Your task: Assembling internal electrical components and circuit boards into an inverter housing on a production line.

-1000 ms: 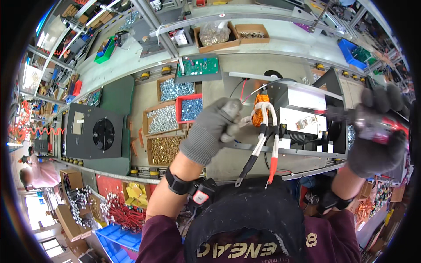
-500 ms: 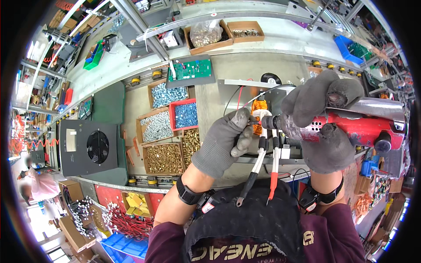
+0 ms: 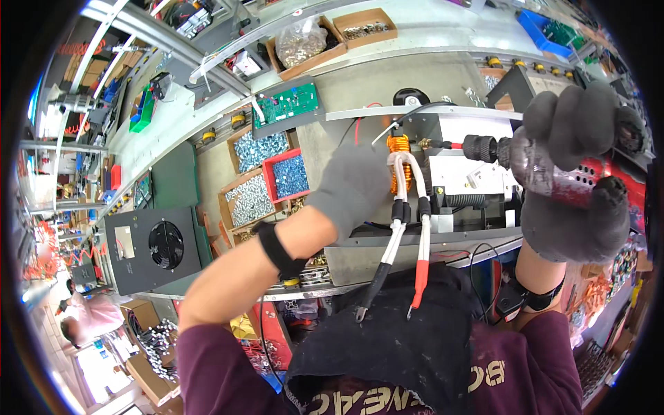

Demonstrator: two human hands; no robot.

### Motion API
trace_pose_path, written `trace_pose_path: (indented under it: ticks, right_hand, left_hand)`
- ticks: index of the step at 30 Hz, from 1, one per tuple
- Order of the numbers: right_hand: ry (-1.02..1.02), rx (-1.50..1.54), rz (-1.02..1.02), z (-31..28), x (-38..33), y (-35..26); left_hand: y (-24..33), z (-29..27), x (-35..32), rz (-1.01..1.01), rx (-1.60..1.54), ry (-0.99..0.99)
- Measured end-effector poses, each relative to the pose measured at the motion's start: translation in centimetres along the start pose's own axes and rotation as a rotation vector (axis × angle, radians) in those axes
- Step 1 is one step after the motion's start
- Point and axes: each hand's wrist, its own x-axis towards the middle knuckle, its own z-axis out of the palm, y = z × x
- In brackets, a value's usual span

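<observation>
I had my right hand [image 3: 573,220] wrapped round the drill [image 3: 543,173] at three o'clock, its bit [image 3: 443,144] near the coil [image 3: 399,144] at two; beside it my left hand [image 3: 354,183] blurred, openness and hold indiscernible.

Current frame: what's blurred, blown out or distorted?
Head view: left grip soft, probably motion blur; orange wound coil looks crisper. Head view: bright patch at lower left, blown out. Head view: fisheye bending toward the rim, black corners; bench's front rail bows.
</observation>
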Motion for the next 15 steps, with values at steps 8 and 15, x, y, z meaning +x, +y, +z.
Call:
trace_pose_path:
  ticks: [8, 15]
  right_hand:
    - [-0.115, 0.003, 0.244, -7.0, -2.1, -2.2]
    - [0.2, 0.002, 0.246, -8.1, -3.3, -2.6]
  left_hand:
    - [-1.2, 5.9, 1.7, 0.086, -0.053, -0.112]
    - [-0.8, 2.8, 3.2, 0.239, 0.359, -0.44]
